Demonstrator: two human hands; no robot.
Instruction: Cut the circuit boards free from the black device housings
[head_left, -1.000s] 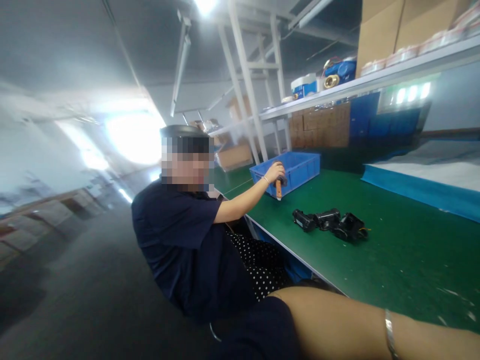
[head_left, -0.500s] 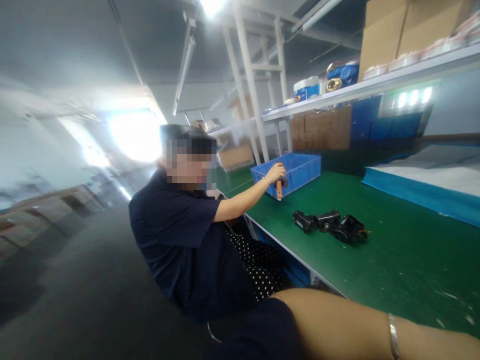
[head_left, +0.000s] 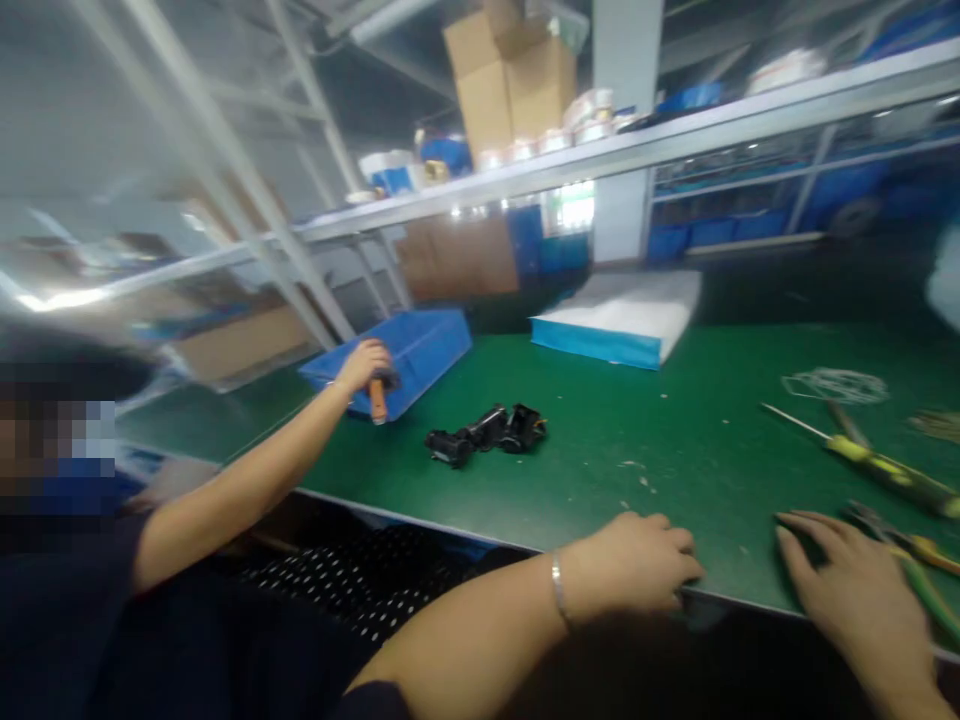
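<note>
My left hand (head_left: 634, 562) rests at the table's front edge, fingers loosely bent and a little apart; I see nothing held in it. Farther right, my right hand (head_left: 855, 590) lies on the edge with thumb and fingers spread, holding nothing. Close beside its fingers are pliers (head_left: 911, 565) with yellow and green handles. Beyond them lies a screwdriver (head_left: 862, 455) with a yellow-and-black handle. Several joined black parts (head_left: 487, 432) lie on the green table (head_left: 600, 480), to the left of my hands.
At left, a co-worker's hand (head_left: 365, 365) holds an orange-and-dark object (head_left: 377, 400) at a blue bin (head_left: 431, 345). A white-topped stack with a blue side (head_left: 600, 340) stands at the back. Pale wire (head_left: 836, 385) lies at right. A shelf (head_left: 510, 182) runs above.
My view has swung right, bringing both my hands and the tools into sight. The co-worker's hand stays at the blue bin with the orange-and-dark object.
</note>
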